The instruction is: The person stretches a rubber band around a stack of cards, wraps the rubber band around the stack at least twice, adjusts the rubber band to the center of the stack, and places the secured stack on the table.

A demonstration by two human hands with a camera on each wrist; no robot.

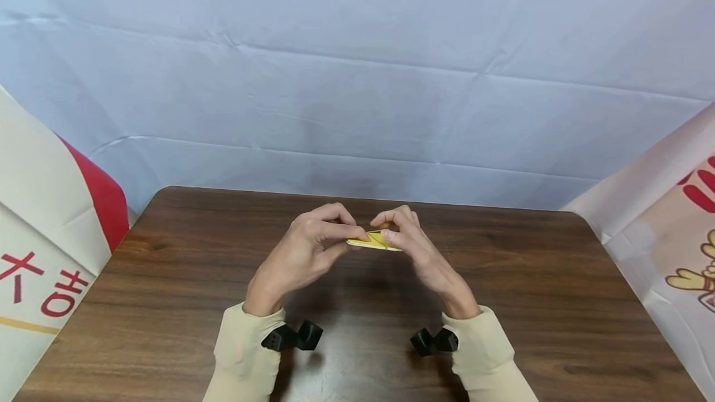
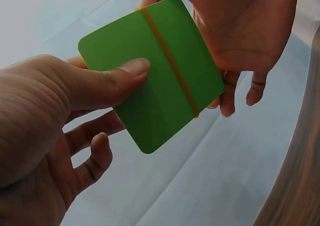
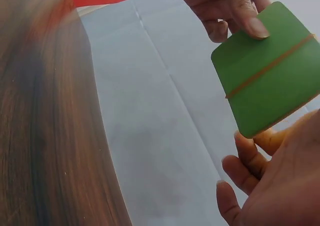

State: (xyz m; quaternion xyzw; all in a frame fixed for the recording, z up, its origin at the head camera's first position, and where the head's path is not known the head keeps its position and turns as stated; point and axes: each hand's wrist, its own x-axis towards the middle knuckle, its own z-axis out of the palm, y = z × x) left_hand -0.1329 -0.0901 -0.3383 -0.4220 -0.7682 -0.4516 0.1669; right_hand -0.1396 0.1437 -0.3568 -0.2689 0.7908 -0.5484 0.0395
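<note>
A thin square board with rounded corners is held above the table, its green side towards both wrist cameras. Its other side, facing up in the head view, is yellow. An orange rubber band runs around it, off centre. My left hand pinches the board, thumb flat on the green side and fingers behind. Over the yellow side, my right hand has its thumb and index finger at the band, which shows there as slanting lines. In the right wrist view those fingertips are mostly hidden behind the board; the other fingers hang loosely curled.
A dark wood table lies beneath both hands. Behind it hangs a pale creased cloth. Printed banners stand at the left and right. Each sleeve carries a small black camera at the wrist.
</note>
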